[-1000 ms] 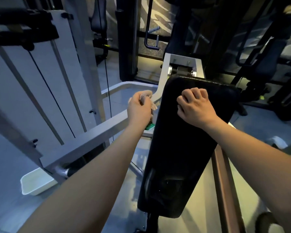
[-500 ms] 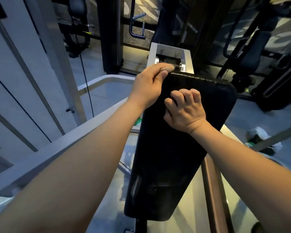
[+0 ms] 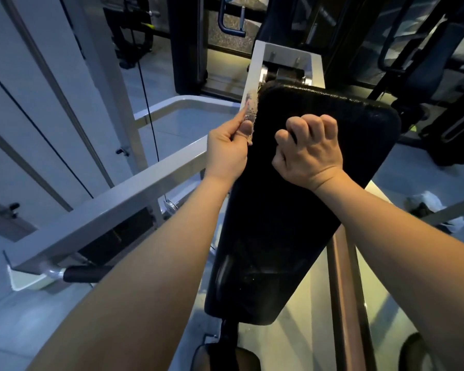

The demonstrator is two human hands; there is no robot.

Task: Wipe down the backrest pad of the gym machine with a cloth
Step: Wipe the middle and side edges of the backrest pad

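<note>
Black pad [image 3: 292, 210] — one; left hand [image 3: 225, 153] pinches one cloth [image 3: 250, 108], seemingly.

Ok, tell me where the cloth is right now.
Head view, left of centre: the left hand pinches the cloth at the upper left edge of the backrest pad.

I log, from my remote station:
- black rectangular vinyl backrest pad [image 3: 292, 210], centre: one.
- pale frayed cloth [image 3: 249, 111], 12 o'clock: one.
- bare hands: two, left hand [image 3: 227, 151] and right hand [image 3: 310, 151].
- white plastic tray [image 3: 28, 281], 8 o'clock: one.
- black foam-sleeved handle [image 3: 86, 273], 8 o'clock: one.
- brown metal rail [image 3: 343, 290], 5 o'clock: one.
- thin black cables [image 3: 145, 89], 10 o'clock: two.
</note>
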